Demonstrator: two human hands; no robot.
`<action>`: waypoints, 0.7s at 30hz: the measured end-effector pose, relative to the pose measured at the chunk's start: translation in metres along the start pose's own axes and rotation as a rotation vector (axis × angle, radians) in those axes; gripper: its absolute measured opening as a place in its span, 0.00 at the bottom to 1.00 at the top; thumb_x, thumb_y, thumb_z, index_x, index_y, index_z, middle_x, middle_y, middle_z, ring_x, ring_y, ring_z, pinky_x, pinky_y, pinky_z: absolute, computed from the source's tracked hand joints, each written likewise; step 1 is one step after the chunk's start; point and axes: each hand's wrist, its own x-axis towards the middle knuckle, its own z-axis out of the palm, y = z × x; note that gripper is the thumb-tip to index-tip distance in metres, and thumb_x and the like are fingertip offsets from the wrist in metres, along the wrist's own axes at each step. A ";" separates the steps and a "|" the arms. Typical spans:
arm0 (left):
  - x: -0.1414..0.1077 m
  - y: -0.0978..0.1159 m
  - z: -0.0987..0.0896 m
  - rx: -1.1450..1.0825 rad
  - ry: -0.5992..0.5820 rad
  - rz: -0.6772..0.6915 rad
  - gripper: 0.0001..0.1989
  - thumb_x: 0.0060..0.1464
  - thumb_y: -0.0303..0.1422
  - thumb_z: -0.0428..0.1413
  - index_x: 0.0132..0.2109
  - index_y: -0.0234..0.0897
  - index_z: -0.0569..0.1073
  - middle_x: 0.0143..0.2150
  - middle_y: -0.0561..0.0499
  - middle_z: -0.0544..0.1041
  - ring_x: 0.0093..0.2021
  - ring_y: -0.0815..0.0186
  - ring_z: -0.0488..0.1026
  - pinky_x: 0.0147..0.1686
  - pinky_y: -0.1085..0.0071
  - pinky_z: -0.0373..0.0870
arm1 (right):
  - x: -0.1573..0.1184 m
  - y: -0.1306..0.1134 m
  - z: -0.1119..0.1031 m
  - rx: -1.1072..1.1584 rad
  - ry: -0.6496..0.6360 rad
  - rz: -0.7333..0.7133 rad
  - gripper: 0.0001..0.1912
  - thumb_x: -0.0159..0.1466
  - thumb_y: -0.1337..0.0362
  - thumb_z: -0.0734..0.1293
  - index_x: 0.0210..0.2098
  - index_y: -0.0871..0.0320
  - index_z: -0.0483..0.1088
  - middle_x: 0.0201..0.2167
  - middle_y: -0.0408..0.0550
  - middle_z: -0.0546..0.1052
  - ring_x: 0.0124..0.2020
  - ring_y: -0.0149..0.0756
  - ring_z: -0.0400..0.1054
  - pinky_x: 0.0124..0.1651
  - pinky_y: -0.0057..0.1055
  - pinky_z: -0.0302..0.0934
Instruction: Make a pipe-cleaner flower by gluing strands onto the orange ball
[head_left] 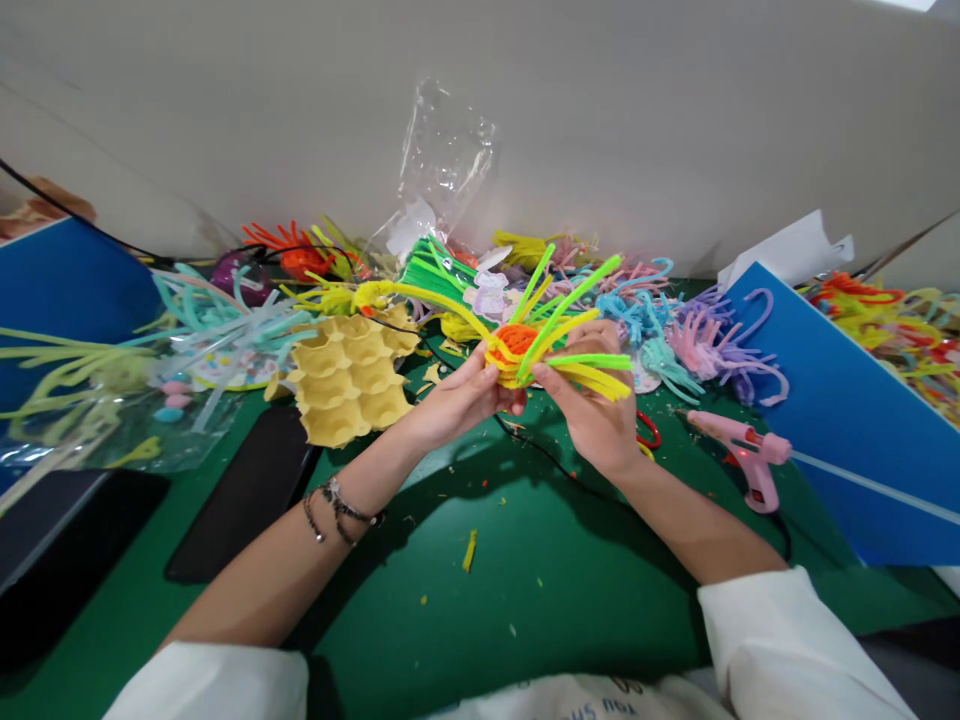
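Note:
Between my two hands, above the green table, is a pipe-cleaner piece (516, 343) with a woven orange and yellow body. Loose yellow and bright green stems fan out from it to the right, and a long yellow stem curves off to the left. My left hand (469, 395) pinches its left end between thumb and fingers. At the right side my right hand (596, 410) has its thumb pressed against the base of the stems; its other fingers are partly hidden behind them. A yellow egg-carton piece (351, 378) lies left of my left hand.
A pink hot glue gun (742, 450) lies at the right, beside a blue board (847, 430). A black phone (244, 500) and a dark case (67, 550) are at the left. Bundles of coloured pipe cleaners (442, 275) line the back. Red-handled scissors (649, 430) show partly behind my right wrist.

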 end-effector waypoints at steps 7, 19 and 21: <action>-0.002 0.000 0.006 0.088 0.021 0.008 0.25 0.43 0.46 0.64 0.45 0.38 0.67 0.33 0.54 0.71 0.28 0.71 0.69 0.29 0.73 0.65 | -0.003 0.003 0.005 -0.065 0.071 -0.046 0.06 0.58 0.61 0.68 0.29 0.55 0.68 0.33 0.46 0.66 0.41 0.35 0.66 0.45 0.36 0.65; 0.000 -0.007 0.014 0.315 0.227 0.151 0.30 0.39 0.47 0.66 0.45 0.39 0.63 0.47 0.47 0.72 0.51 0.58 0.69 0.46 0.68 0.68 | -0.009 0.007 0.013 0.046 -0.010 0.065 0.12 0.57 0.60 0.68 0.21 0.55 0.63 0.26 0.43 0.65 0.40 0.35 0.65 0.44 0.35 0.65; 0.000 -0.007 0.013 0.330 0.225 0.158 0.31 0.39 0.49 0.65 0.45 0.39 0.64 0.50 0.46 0.71 0.54 0.55 0.67 0.48 0.67 0.68 | -0.009 0.006 0.013 0.064 -0.036 0.060 0.11 0.57 0.61 0.68 0.21 0.55 0.64 0.24 0.43 0.67 0.40 0.36 0.65 0.45 0.35 0.65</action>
